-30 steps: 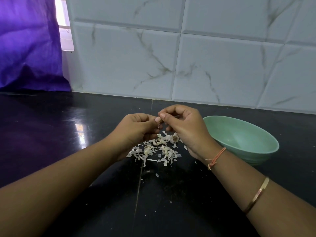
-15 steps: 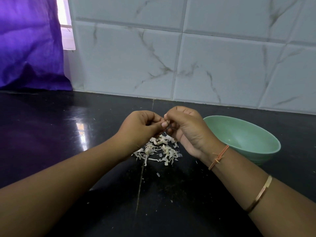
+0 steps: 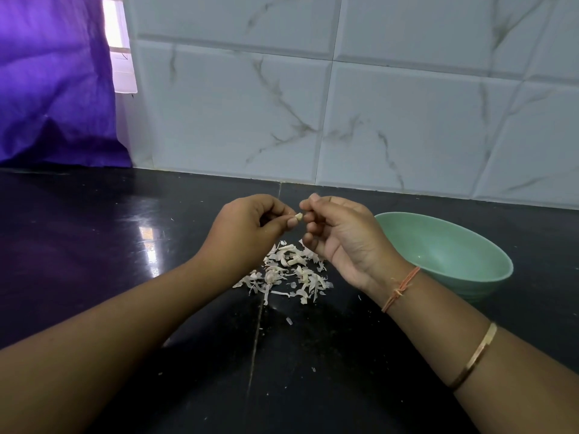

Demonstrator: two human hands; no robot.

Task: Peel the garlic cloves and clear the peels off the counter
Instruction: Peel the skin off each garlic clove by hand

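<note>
1. The left hand point(image 3: 250, 227) is raised above the black counter point(image 3: 94, 261). Its thumb and forefinger pinch a small pale garlic clove point(image 3: 299, 217) and the other fingers are curled in. Held this way, the clove's free end points toward the other hand, which I judge is the reason for the grip.
2. The right hand point(image 3: 341, 236) faces it with fingers curled. Its thumb and forefinger tips are pressed close together just beside the clove (whether they grip a shred of skin, the clove itself or nothing is too small to tell).
3. The clove sits between the two sets of fingertips, just past the left thumb and touching or nearly touching the right fingers.
4. A heap of peels point(image 3: 288, 270) lies on the counter directly below the hands. Working over one spot probably keeps the skins together for gathering. A few flakes lie scattered nearer the person.
5. A green bowl point(image 3: 438, 245) stands just right of the right wrist, handy for peeled cloves; no contents show.
6. Peeling looks to be the step in hand, and clearing the peels is not yet done.
</note>
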